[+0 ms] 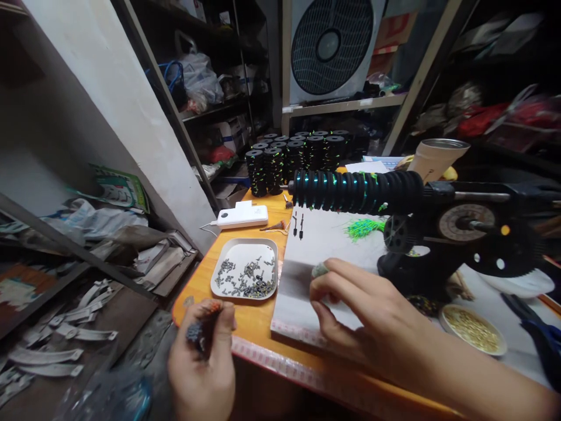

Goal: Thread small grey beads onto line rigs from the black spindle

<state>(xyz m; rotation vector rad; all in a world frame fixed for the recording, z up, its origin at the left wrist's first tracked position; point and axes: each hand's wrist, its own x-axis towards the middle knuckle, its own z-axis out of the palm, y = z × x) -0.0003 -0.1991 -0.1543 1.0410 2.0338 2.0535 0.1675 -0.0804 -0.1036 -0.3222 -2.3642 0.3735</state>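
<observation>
My left hand (pixel 205 356), closed, is in front of the table edge. Its thumb and fingers grip a dark bundle (pixel 202 333) with orange at the top and a bluish-grey knobbly side; its exact kind is unclear. Over the white board (pixel 298 310), my right hand (pixel 359 304) has its thumb and fingers curled into a pinch. A grey-green cover (pixel 319 269) sits on one fingertip. Anything inside that pinch is hidden. Beyond the left hand, a white tray (pixel 218 286) holds many small dark metallic pieces (pixel 252 283).
A black geared device (pixel 464 234) carries a ribbed black roll (pixel 359 190) above the board. Green strands (pixel 366 228) lie beneath it. Several black rolls (pixel 274 161) stand behind. A white power bank (pixel 242 216), a bowl of gold beads (pixel 473 330) and dark-blue pliers (pixel 537 333) are nearby.
</observation>
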